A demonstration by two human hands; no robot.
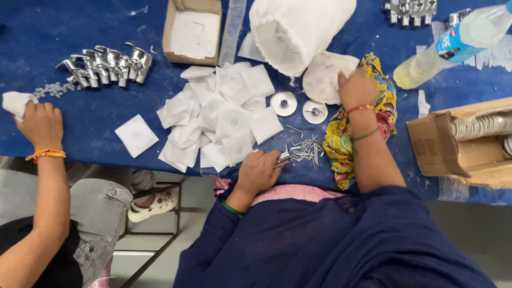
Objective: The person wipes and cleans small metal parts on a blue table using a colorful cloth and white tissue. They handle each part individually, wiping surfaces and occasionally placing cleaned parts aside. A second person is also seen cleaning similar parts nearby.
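- Blue bench (80, 128), heaps unwrapped: taps (106, 64) far-left, white pouches (218, 117) centre.
- Left hand (260, 170) gripped small chrome part (284, 158), near edge.
- Right hand (356, 88) pressed white cloth (325, 74), fingers' state unclear.

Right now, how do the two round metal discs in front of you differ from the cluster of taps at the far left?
The two round metal discs are flat, ringed, and lie side by side by the white pouches. The taps are bulky, spouted, and bunched in a row. The discs sit between the person's hands; the taps lie nearer a co-worker's hand. Both are shiny chrome.

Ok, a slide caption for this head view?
Left hand grips a small metal part beside loose pins; right hand rests on white cloth.
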